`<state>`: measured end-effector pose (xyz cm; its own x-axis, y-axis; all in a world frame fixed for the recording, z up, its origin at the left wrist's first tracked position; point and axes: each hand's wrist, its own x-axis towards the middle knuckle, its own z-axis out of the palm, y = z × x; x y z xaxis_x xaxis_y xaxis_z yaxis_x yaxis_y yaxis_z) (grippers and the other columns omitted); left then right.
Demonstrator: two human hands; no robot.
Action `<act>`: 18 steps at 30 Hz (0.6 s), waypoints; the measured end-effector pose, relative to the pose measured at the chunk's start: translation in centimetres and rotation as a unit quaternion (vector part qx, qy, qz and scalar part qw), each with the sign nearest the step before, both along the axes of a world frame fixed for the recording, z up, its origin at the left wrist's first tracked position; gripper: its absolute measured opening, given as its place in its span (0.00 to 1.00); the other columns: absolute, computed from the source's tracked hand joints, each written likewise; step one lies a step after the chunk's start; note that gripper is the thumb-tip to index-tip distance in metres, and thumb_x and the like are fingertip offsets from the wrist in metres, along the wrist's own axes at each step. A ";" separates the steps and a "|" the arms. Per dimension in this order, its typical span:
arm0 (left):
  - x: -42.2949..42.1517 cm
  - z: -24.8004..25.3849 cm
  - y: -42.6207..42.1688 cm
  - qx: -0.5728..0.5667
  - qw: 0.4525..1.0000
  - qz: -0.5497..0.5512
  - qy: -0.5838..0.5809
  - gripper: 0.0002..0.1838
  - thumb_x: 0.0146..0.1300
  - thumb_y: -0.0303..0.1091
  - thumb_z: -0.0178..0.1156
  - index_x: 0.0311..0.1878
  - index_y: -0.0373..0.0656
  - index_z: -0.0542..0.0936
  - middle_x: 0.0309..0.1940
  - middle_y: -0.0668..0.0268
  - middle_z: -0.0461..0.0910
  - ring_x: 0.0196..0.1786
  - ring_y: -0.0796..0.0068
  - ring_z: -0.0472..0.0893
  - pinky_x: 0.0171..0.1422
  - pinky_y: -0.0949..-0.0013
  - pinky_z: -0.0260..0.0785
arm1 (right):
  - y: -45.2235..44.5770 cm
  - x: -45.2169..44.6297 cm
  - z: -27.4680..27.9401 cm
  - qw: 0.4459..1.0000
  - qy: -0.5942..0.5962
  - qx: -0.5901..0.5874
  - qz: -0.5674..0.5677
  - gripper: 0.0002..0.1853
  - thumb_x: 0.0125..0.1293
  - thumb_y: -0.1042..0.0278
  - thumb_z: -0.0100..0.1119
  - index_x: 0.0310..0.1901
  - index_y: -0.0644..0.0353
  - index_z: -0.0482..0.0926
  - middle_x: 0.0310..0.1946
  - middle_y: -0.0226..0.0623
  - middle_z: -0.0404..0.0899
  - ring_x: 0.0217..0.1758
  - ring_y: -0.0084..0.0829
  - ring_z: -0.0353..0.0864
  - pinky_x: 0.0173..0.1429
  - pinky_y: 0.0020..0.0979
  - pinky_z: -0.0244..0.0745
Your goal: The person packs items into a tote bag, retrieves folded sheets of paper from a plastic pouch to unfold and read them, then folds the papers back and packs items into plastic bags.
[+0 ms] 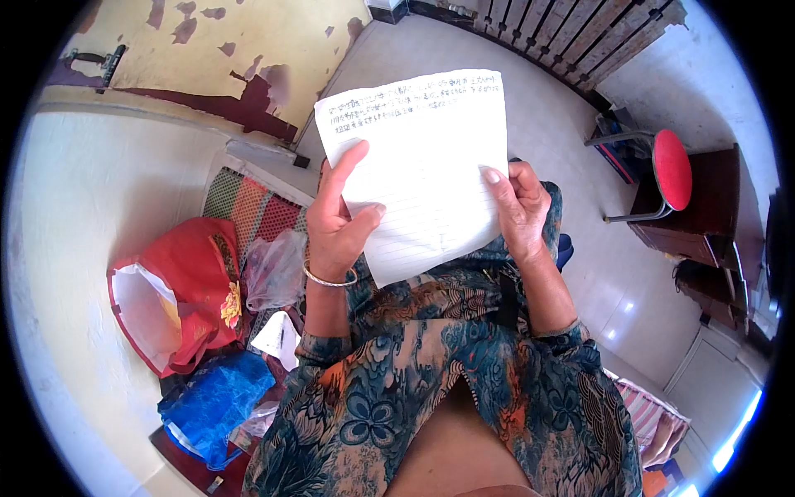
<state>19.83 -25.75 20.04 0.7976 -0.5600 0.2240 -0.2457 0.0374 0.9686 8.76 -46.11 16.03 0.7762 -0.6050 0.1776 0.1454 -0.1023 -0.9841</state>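
Note:
A white lined sheet of paper (426, 186) is held up in front of my body, with several rows of dark handwriting along its top and blank lines below. My left hand (338, 217) grips its left edge, thumb and a finger lying over the front. On the opposite edge, my right hand (522, 207) pinches the paper with the thumb on the front and the fingers curled behind. A bracelet (330, 280) circles my left wrist. The fingers behind the sheet are partly hidden.
To the left lie a red bag (203, 282), a clear plastic bag (276, 269), a blue plastic bag (217, 399) and a white piece (277, 338) with dark marks. At right stand a red round stool (671, 170) and a dark wooden cabinet (716, 195). A peeling door (240, 50) is upper left.

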 end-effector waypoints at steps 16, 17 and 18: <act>0.0 0.3 -0.5 -0.021 1.000 -0.002 0.016 0.34 0.44 0.17 0.53 0.62 0.34 0.68 0.59 0.58 0.65 0.63 0.68 0.67 0.65 0.68 0.60 | 0.0 0.1 -0.3 0.999 -0.026 0.020 -0.009 0.10 0.65 0.64 0.60 0.32 0.62 0.76 0.23 0.24 0.76 0.25 0.12 0.69 0.30 0.17 0.67; 0.0 0.2 -0.5 -0.023 1.000 -0.004 0.016 0.34 0.44 0.17 0.53 0.62 0.34 0.68 0.59 0.58 0.64 0.63 0.68 0.67 0.65 0.68 0.60 | -0.1 0.0 -0.3 0.999 -0.029 0.021 -0.008 0.10 0.65 0.64 0.60 0.32 0.62 0.76 0.23 0.24 0.76 0.25 0.12 0.69 0.30 0.17 0.67; 0.0 0.3 -0.6 -0.025 1.000 -0.004 0.018 0.34 0.44 0.17 0.53 0.62 0.34 0.68 0.59 0.58 0.65 0.63 0.68 0.67 0.64 0.68 0.60 | -0.2 0.0 -0.4 0.999 -0.027 0.018 -0.009 0.09 0.65 0.65 0.59 0.32 0.62 0.76 0.23 0.24 0.76 0.25 0.12 0.69 0.30 0.17 0.67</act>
